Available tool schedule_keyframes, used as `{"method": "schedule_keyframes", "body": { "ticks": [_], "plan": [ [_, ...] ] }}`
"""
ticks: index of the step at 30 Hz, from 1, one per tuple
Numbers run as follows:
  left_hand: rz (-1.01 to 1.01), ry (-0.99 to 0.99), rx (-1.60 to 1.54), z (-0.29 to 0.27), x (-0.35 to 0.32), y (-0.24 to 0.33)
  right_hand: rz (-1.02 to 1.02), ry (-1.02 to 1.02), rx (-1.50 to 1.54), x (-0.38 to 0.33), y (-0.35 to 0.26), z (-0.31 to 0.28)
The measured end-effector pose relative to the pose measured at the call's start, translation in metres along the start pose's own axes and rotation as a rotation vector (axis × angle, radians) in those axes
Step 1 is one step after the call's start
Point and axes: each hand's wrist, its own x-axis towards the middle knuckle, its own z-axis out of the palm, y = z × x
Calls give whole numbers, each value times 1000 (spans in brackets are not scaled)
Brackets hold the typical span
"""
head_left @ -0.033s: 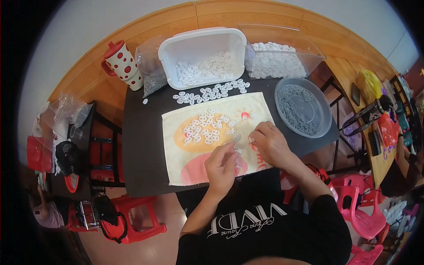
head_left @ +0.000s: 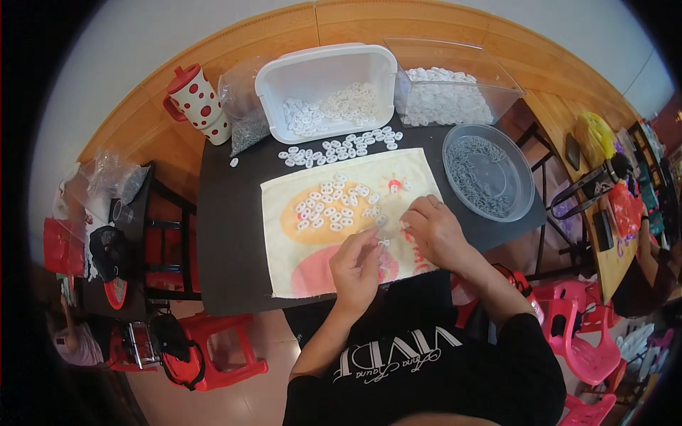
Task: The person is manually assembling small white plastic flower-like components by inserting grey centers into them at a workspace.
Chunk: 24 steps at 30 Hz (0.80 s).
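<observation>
Two hands work close together over a cream cloth [head_left: 275,245].
The left hand [head_left: 351,273] pinches a small white piece [head_left: 384,243] above the cloth's near right part; the right hand's [head_left: 435,231] fingertips are bunched, on what I cannot tell. Loose white pieces [head_left: 327,206] lie farther left; a round clear tub [head_left: 503,172] stands right on the black worktop [head_left: 229,234].

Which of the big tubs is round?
The clear round plastic tub nearest the right hand; the white rectangular plastic tub and clear rectangular plastic tub have corners.
</observation>
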Motion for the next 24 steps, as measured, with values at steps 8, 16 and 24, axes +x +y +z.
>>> {"method": "schedule_keyframes", "body": {
  "ticks": [8,16,24],
  "plan": [
    [21,-8,1,-1,0,0,-89,-46,133,2,-4,3],
    [-77,-36,-116,-7,-1,-2,279,-69,698,9,-9,-10],
    [-52,-40,-131,-5,-1,-3,-136,-70,102,-2,-4,-5]
  ]
}}
